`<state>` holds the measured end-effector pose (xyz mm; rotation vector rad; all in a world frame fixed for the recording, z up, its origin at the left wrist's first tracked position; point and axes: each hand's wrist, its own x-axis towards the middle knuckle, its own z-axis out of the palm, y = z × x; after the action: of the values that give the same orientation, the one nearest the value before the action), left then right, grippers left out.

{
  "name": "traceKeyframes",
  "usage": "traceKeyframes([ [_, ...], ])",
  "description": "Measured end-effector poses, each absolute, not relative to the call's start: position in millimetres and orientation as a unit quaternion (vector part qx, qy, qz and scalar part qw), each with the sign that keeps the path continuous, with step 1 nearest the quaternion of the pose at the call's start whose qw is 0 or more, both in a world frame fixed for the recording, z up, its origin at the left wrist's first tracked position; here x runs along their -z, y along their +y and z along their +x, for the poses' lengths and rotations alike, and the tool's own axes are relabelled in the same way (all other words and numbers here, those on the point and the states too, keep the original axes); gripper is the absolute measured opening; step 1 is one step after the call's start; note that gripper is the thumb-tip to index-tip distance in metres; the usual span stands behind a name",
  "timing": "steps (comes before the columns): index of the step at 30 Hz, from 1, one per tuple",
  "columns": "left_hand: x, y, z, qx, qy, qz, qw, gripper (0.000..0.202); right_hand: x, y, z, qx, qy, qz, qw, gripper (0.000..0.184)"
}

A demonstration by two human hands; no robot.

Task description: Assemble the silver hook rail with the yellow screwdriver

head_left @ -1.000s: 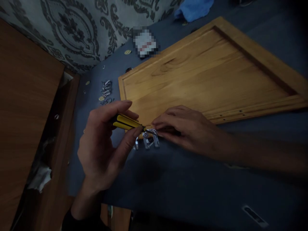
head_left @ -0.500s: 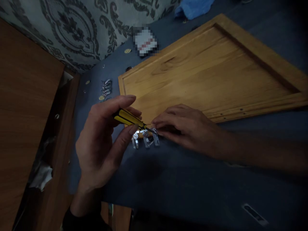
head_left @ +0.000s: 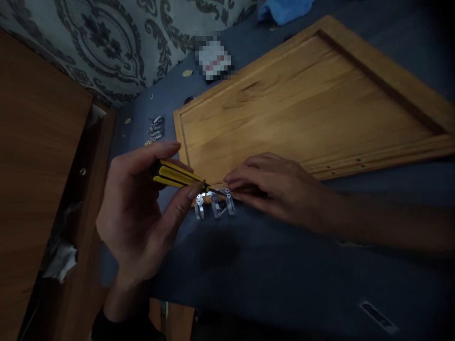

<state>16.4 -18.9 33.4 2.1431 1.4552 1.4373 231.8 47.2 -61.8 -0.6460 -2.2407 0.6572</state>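
My left hand (head_left: 138,203) is closed around the handle of a yellow-and-black screwdriver (head_left: 177,174), whose shaft points right. Its tip ends beside the fingers of my right hand (head_left: 273,184), by the rightmost of three silver metal hooks (head_left: 214,204). The hooks stand in a row at the near left corner of a wooden panel (head_left: 263,123). My right hand's fingers are pinched together there; what sits between them is hidden. Screw heads show on the hooks.
More silver hooks (head_left: 155,128) lie on the dark blue surface (head_left: 277,274) left of the panel. Small round patterned discs (head_left: 187,73) and a blurred box (head_left: 213,59) lie behind. A blue cloth (head_left: 286,10) is at the back; a wooden cabinet (head_left: 39,132) stands left.
My left hand and the screwdriver handle have shifted left and slightly down, with the shaft lying flatter. My right hand stays nearly in place.
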Motion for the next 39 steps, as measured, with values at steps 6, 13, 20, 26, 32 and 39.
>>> traceKeyframes([
  [6,-28.8,-18.7,16.0,-0.491,0.468,0.727,0.106,0.045,60.8,46.2,230.8,-0.275,-0.858,-0.263,0.345,0.012],
  [13,-29.4,-19.5,17.3,-0.504,0.474,0.711,0.125,0.041,60.7,45.9,231.4,-0.268,-0.860,-0.256,0.351,0.012],
  [20,-29.1,-21.5,15.7,-0.494,0.490,0.708,0.123,0.043,60.4,45.9,231.4,-0.276,-0.860,-0.268,0.336,0.013],
  [26,-32.2,-21.3,16.9,-0.486,0.494,0.712,0.115,0.042,61.4,45.8,231.3,-0.256,-0.861,-0.254,0.358,0.012],
  [32,-35.8,-20.2,16.9,-0.468,0.503,0.723,0.076,0.037,62.6,46.3,231.2,-0.263,-0.862,-0.259,0.347,0.013],
  [39,-37.3,-21.0,15.5,-0.447,0.500,0.740,0.053,0.040,62.9,47.6,232.2,-0.264,-0.862,-0.256,0.348,0.015],
])
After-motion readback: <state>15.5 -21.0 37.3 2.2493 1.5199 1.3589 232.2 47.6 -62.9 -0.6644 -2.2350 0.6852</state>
